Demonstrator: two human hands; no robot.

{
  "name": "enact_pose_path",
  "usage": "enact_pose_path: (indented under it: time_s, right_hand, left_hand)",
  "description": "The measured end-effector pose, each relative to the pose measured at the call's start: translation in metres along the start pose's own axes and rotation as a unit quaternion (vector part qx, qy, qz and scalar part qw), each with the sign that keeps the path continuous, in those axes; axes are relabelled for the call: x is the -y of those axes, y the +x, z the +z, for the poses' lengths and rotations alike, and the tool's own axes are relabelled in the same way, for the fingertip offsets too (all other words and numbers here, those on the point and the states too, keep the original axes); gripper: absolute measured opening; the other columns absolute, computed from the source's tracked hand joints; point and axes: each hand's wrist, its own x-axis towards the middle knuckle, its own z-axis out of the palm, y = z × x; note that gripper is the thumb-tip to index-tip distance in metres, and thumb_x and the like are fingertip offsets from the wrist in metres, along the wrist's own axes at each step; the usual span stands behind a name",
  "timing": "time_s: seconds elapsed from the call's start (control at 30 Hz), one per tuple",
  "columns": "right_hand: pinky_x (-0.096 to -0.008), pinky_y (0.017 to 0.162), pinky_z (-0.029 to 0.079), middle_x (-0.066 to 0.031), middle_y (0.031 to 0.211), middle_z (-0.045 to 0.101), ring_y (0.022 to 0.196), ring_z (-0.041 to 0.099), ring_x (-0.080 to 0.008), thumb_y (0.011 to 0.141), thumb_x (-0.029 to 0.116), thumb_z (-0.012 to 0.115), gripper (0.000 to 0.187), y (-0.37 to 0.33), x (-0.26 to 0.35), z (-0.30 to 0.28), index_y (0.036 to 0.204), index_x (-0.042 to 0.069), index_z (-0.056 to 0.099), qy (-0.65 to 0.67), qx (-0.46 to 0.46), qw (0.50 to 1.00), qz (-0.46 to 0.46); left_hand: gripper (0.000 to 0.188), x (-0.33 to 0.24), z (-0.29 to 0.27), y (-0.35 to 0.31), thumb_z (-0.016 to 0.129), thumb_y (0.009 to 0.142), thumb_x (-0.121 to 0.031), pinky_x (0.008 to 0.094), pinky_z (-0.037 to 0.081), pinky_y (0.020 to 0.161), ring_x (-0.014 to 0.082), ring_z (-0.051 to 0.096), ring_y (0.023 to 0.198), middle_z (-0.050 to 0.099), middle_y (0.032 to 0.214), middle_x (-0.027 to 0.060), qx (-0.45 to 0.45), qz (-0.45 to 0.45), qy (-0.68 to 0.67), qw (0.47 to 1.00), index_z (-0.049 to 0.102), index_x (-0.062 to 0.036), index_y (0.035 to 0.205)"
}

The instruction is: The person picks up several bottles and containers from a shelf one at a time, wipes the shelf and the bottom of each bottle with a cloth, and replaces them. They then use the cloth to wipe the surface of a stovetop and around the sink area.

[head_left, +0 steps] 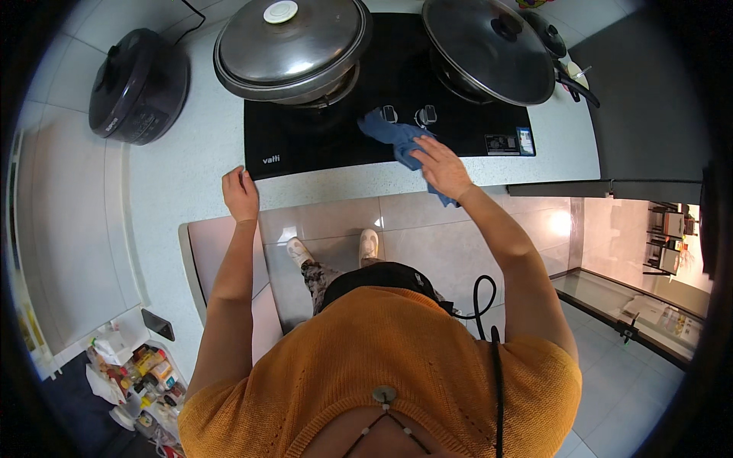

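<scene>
A blue cloth (397,136) lies bunched on the front of the black glass gas stove (328,141), close to its two control knobs (408,114). Its lower end hangs over the counter's front edge. My right hand (443,165) is on the cloth, with the fingers bent over it against the stove's front rim. At the stove's front left corner, my left hand (240,195) rests on the pale counter edge. It holds nothing, and its fingers are slightly apart.
A lidded steel pan (294,46) stands on the left burner, and a dark pan with a glass lid (492,46) on the right. A dark electric cooker (140,88) sits at the far left. A phone (158,324) and packed bottles (149,382) are at lower left.
</scene>
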Motion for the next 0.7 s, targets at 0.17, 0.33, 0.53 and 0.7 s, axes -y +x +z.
enact_pose_path:
  time_s: [0.17, 0.33, 0.53, 0.7]
  right_hand:
    - [-0.0381, 0.103, 0.032, -0.0132, 0.13, 0.045, 0.123, 0.039, -0.0304, 0.073, 0.004, 0.053, 0.04, -0.038, -0.038, -0.022, 0.113, 0.009, 0.054, -0.028, 0.001, 0.999, 0.047]
    - [-0.0413, 0.103, 0.03, -0.0185, 0.13, 0.043, 0.121, 0.038, -0.0358, 0.078, 0.002, 0.048, 0.041, -0.095, -0.098, -0.035, 0.119, 0.005, 0.049, -0.06, -0.107, 0.967, 0.224]
    - [-0.0427, 0.098, 0.033, -0.0235, 0.122, 0.046, 0.113, 0.043, -0.0394, 0.079, 0.003, 0.048, 0.038, -0.086, -0.076, 0.0, 0.117, 0.003, 0.051, -0.113, -0.248, 0.917, 0.291]
    - [-0.0446, 0.093, 0.036, -0.021, 0.118, 0.048, 0.108, 0.046, -0.0377, 0.074, 0.002, 0.052, 0.038, -0.069, -0.004, 0.03, 0.112, 0.004, 0.054, -0.102, -0.267, 0.934, 0.214]
  left_hand:
    - [0.018, -0.003, -0.002, -0.001, 0.051, 0.086, -0.013, 0.0374, 0.044, 0.076, 0.0313, 0.054, 0.087, 0.055, 0.093, 0.0152, 0.007, -0.014, 0.0, 1.0, 0.058, -0.0006, 0.097]
    - [0.019, -0.002, -0.002, -0.003, 0.051, 0.087, -0.014, 0.0377, 0.044, 0.077, 0.0314, 0.054, 0.087, 0.055, 0.095, 0.0148, 0.007, -0.015, -0.013, 1.0, 0.059, -0.0006, 0.097]
    - [0.021, 0.005, 0.0, -0.005, 0.049, 0.089, -0.017, 0.0358, 0.044, 0.075, 0.0295, 0.054, 0.086, 0.055, 0.095, 0.0143, 0.003, 0.001, -0.004, 1.0, 0.059, -0.0013, 0.098]
    - [0.018, 0.003, 0.0, -0.005, 0.053, 0.087, -0.017, 0.0367, 0.045, 0.072, 0.029, 0.054, 0.083, 0.056, 0.091, 0.0124, -0.002, -0.019, -0.029, 0.999, 0.06, -0.0028, 0.095]
